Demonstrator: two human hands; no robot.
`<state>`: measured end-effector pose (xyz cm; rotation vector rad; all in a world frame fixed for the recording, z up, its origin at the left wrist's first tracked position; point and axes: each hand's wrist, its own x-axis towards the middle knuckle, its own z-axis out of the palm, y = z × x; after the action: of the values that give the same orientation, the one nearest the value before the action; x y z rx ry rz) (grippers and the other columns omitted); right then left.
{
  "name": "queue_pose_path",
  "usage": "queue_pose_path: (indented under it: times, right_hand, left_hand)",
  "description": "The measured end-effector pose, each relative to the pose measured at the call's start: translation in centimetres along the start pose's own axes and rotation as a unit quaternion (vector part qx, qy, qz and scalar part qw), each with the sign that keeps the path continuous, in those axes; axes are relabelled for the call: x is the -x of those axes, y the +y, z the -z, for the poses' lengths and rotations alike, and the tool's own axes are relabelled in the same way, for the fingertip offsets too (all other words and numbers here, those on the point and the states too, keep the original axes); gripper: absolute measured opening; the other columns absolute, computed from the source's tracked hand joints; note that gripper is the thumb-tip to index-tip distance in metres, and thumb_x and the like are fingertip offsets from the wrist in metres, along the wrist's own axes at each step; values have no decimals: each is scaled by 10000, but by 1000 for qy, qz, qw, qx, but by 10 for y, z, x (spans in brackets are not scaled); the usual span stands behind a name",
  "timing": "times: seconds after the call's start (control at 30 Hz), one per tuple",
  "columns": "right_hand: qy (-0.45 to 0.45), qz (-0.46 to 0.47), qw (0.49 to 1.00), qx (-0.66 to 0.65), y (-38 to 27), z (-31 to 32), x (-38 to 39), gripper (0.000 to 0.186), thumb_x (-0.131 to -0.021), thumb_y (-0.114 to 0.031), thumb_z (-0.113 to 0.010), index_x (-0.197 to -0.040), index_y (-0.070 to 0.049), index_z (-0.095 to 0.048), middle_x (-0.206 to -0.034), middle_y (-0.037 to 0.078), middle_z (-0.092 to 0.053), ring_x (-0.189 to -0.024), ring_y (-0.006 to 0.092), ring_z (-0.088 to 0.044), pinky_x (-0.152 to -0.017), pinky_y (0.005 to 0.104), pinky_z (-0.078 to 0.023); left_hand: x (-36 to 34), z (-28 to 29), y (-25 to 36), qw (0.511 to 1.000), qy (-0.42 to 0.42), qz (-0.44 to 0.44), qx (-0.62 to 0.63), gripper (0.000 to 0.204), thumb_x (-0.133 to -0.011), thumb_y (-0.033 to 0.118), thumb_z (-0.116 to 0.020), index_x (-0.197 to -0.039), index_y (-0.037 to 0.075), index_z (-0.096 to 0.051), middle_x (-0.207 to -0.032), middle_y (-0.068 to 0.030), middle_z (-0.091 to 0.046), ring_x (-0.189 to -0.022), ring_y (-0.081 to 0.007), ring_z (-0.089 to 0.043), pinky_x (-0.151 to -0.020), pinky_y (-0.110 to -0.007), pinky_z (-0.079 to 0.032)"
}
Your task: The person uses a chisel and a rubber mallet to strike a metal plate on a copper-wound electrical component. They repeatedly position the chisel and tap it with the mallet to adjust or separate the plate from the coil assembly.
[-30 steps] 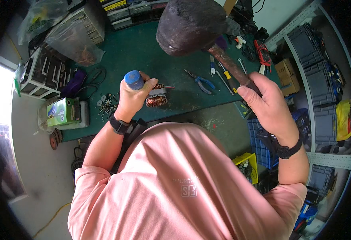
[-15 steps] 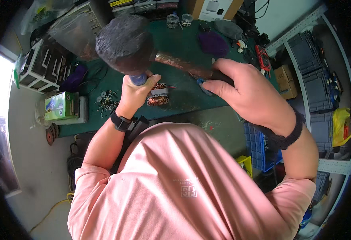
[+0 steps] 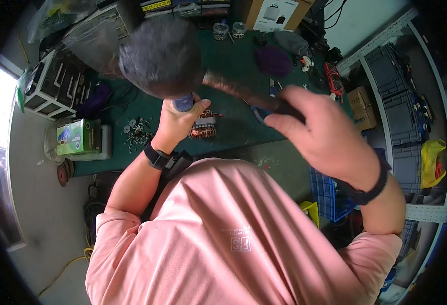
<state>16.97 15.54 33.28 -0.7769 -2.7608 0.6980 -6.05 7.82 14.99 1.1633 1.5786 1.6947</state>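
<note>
My right hand [image 3: 325, 142] grips the dark handle [image 3: 236, 94] of a large black mallet. Its blurred head [image 3: 160, 56] hangs just over a blue-topped tool [image 3: 182, 103] held upright in my left hand [image 3: 172, 124]; I cannot tell whether they touch. The tool's lower end is hidden. Just right of my left hand, a copper-wound part [image 3: 202, 131] with a grey core and thin wires lies on the green bench [image 3: 236, 61]. Blue-handled pliers [image 3: 259, 114] are partly hidden behind my right hand.
Loose screws and washers [image 3: 137, 133] and a green box [image 3: 78, 136] lie left. A drawer cabinet [image 3: 50, 84] stands behind them. Small jars [image 3: 220, 31], a cardboard box [image 3: 274, 15] and a purple cloth [image 3: 273, 62] are at the back; shelved grey crates [image 3: 399, 117] line the right.
Since a second ago the mallet has swung down and leftward over the blue-topped tool, with my right hand turning. My left hand has shifted slightly rightward in the view, still gripping the tool.
</note>
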Motion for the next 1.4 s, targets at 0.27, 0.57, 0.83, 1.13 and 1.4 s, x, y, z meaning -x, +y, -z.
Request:
queue_pose_path:
  times: [0.27, 0.57, 0.83, 1.13, 1.4]
  right_hand:
    - [61, -1, 996, -61, -28, 41, -7, 349, -927, -275, -672, -1061, 40, -602, -841, 94, -610, -778, 134, -525, -712, 290, -451]
    - [0, -15, 999, -36, -4, 8, 4, 266, -904, -223, -664, -974, 25, -596, -754, 143, -582, -702, 216, -543, -653, 348, -440]
    - [7, -11, 1000, -2, -9, 22, -4, 331, -929, -280, -654, -986, 40, -592, -785, 142, -603, -722, 186, -555, -666, 335, -449]
    - [93, 30, 992, -77, -21, 43, 5, 294, -937, -247, -642, -965, 40, -585, -760, 95, -580, -714, 143, -486, -689, 310, -437]
    - [20, -5, 999, -45, -7, 21, 11, 315, -931, -265, -650, -1017, 35, -602, -820, 142, -631, -752, 224, -587, -698, 341, -460]
  left_hand:
    - [6, 6, 1, 999, 7, 38, -1, 138, -819, 51, -742, -764, 55, -615, -697, 39, -564, -612, -58, -506, -541, -237, -401]
    - [7, -1, -1, 1000, 15, 14, 23, 167, -835, 113, -758, -755, 35, -633, -663, 32, -581, -608, -47, -509, -550, -242, -423]
    - [7, 0, 1, 1000, 19, 5, -16, 159, -838, 81, -753, -766, 38, -618, -684, 32, -571, -598, -58, -520, -521, -234, -420]
    - [8, 1, 2, 1000, 18, 18, -6, 158, -856, 89, -733, -763, 37, -617, -655, 33, -553, -528, -57, -509, -477, -232, -412]
    - [5, -3, -4, 1000, 17, 24, 1, 163, -849, 89, -743, -762, 43, -613, -682, 28, -569, -540, -61, -525, -479, -229, -415]
